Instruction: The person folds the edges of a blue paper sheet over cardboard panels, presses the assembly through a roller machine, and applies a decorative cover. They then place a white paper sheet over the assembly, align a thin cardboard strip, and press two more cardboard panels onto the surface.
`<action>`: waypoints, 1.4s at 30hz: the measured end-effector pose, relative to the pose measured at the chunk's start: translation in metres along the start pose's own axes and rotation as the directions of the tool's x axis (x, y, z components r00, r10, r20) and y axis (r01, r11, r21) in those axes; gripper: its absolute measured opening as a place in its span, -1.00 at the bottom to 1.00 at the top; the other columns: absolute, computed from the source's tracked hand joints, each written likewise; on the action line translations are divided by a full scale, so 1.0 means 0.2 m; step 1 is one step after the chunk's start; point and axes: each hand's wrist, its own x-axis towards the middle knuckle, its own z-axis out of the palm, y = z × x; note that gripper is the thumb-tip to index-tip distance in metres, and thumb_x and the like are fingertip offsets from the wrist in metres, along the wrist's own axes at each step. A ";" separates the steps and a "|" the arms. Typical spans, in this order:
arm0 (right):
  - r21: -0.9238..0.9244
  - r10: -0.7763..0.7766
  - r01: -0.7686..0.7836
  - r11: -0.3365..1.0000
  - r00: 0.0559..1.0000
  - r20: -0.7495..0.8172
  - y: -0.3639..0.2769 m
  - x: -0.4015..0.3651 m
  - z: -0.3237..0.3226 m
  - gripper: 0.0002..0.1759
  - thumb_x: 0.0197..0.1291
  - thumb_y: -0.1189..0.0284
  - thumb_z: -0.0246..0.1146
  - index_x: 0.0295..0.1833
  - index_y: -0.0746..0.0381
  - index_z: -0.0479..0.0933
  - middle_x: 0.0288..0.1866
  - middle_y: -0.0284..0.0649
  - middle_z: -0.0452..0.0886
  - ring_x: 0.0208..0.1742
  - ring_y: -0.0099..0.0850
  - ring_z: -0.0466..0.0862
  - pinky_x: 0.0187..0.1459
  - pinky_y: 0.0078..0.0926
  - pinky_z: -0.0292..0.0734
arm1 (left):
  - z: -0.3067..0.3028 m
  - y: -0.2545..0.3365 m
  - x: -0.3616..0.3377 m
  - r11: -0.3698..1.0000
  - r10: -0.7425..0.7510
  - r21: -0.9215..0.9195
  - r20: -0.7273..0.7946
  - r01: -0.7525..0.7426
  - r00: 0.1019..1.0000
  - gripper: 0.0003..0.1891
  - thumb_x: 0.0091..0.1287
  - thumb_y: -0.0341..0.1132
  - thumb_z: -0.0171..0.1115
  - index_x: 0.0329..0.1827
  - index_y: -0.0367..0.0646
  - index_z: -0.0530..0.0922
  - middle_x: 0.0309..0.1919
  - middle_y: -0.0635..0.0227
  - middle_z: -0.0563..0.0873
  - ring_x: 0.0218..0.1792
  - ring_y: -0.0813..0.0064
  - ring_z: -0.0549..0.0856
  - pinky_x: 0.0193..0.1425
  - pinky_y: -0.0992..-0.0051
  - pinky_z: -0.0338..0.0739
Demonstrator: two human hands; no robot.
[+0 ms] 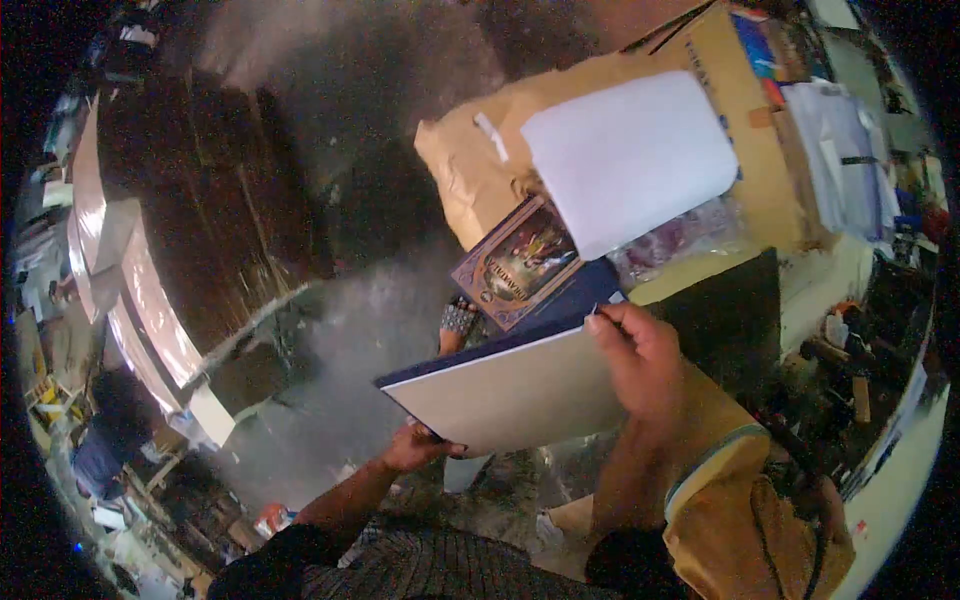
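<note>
Both hands hold a flat rectangular panel [510, 390] with a beige face, a white line along its upper edge and a dark blue border. It is tilted in front of my body. My left hand [425, 447] is closed on its lower left edge, some fingers hidden behind it. My right hand [640, 360] pinches the upper right corner between thumb and fingers. Just beyond the panel lies a purple-bordered illustrated cover [520, 262], partly over a dark blue surface [578, 290]. What is behind the panel is hidden.
A white sheet [630, 150] lies on brown wrapping paper [460, 180], beside clear plastic wrap [685, 240]. A large dark brown stack [200, 190] stands at left. A mustard-coloured cloth [750, 510] hangs at lower right. Papers [840, 150] are piled at far right.
</note>
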 end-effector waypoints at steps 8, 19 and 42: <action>-0.074 -0.382 0.377 0.923 0.888 -0.254 -0.82 -0.65 -0.36 -0.82 0.35 0.47 0.30 -0.01 0.31 0.67 -0.26 -0.15 0.76 -0.29 -0.47 0.70 -0.20 -0.50 0.58 | -0.06 0.77 -0.39 0.895 0.438 0.023 0.143 -0.446 0.887 -0.70 0.41 -0.42 0.33 0.17 -0.23 0.60 0.03 0.34 0.73 0.04 0.50 0.68 0.17 0.35 0.60; -0.625 -0.815 0.532 0.571 0.280 -0.507 -1.41 -1.48 -0.67 -0.75 0.19 0.57 0.38 0.01 0.28 0.70 -0.16 -0.08 0.79 -0.24 -0.32 0.80 -0.18 -0.46 0.67 | 0.12 1.57 -0.95 0.669 0.626 0.156 0.408 -0.726 0.665 -0.73 0.39 -0.45 0.35 0.14 -0.18 0.63 -0.01 0.40 0.75 0.01 0.54 0.68 0.10 0.43 0.61; -0.448 -0.653 0.601 0.662 0.170 -0.738 -1.57 -1.84 -0.67 -0.83 0.25 0.61 0.33 -0.05 0.40 0.65 -0.26 -0.27 0.74 -0.30 -0.65 0.62 -0.22 -0.73 0.44 | 0.26 2.09 -1.12 0.436 0.690 0.167 0.569 -0.884 0.447 -0.64 0.32 -0.48 0.40 0.16 -0.26 0.60 0.04 0.37 0.71 0.11 0.49 0.61 0.24 0.40 0.49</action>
